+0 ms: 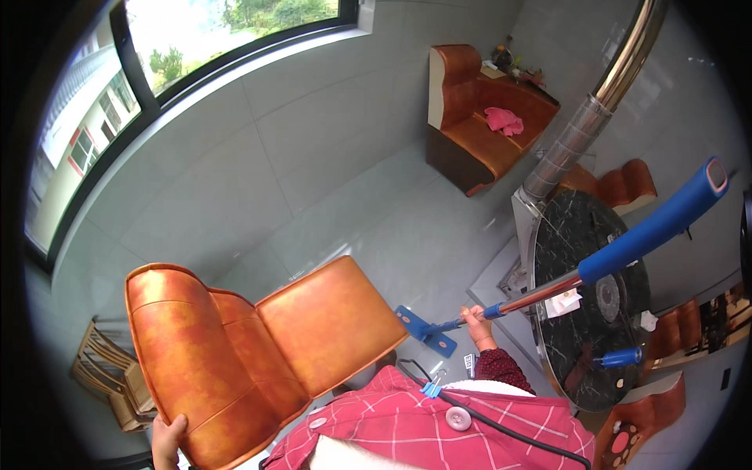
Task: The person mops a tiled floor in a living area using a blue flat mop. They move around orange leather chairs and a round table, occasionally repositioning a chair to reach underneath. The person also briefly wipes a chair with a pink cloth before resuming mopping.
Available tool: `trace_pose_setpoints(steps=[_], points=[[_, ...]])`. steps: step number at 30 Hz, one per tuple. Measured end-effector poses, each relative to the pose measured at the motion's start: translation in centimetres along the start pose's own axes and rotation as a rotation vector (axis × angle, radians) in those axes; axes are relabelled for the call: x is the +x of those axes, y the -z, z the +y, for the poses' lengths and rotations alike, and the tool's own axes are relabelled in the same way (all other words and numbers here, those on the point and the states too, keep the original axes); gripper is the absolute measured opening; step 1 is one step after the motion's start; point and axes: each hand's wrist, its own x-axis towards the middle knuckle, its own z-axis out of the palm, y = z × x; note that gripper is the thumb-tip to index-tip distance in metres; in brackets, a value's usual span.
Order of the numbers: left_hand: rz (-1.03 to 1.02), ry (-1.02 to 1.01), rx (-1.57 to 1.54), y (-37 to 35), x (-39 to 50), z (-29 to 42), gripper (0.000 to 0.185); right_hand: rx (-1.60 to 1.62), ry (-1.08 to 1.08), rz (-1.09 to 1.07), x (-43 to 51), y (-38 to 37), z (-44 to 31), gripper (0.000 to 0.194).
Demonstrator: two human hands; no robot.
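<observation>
My left hand grips the edge of the backrest of an orange-brown leather-look seat at the lower left. The thumb lies over the front of the backrest, and the fingers behind it are hidden. My right hand is closed around the lower pole of a flat mop. Its thick blue grip rises toward the upper right. The blue mop head lies on the grey tiled floor, close to the seat's front corner.
A black marble-patterned stove table with a metal flue pipe stands at the right, a blue cylinder on it. At the back, a pink cloth lies on a corner seat. Wooden chairs stand far left, below a window.
</observation>
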Motion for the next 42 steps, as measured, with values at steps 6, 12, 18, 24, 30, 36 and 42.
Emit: trace_pose_setpoints(steps=[6,12,18,24,30,36,42], points=[[-0.088,-0.061,0.207,-13.6,0.4,10.9,0.044,-0.007,-0.033,-0.019,0.8,2.0,-0.2,0.025],[-0.113,0.058,0.224,-21.7,1.1,18.0,0.039,0.192,-0.054,0.123,2.8,5.5,0.3,0.023],[-0.197,-0.001,0.209,-26.4,5.9,22.6,0.03,0.301,-0.135,0.185,4.0,7.6,1.5,0.022],[-0.279,-0.07,0.412,-30.5,11.0,26.4,0.021,0.221,-0.083,0.255,4.5,6.3,0.9,0.031],[-0.451,-0.183,0.515,-30.9,22.6,29.8,0.021,0.322,-0.119,0.308,5.4,4.9,-1.5,0.034],[-1.167,-0.894,0.634,-32.9,37.0,36.2,0.011,0.287,-0.124,0.529,7.8,1.7,-3.1,0.036],[-0.937,-0.389,0.53,-31.1,46.8,37.5,0.045,0.167,-0.272,0.473,8.3,-4.1,-4.7,0.038]])
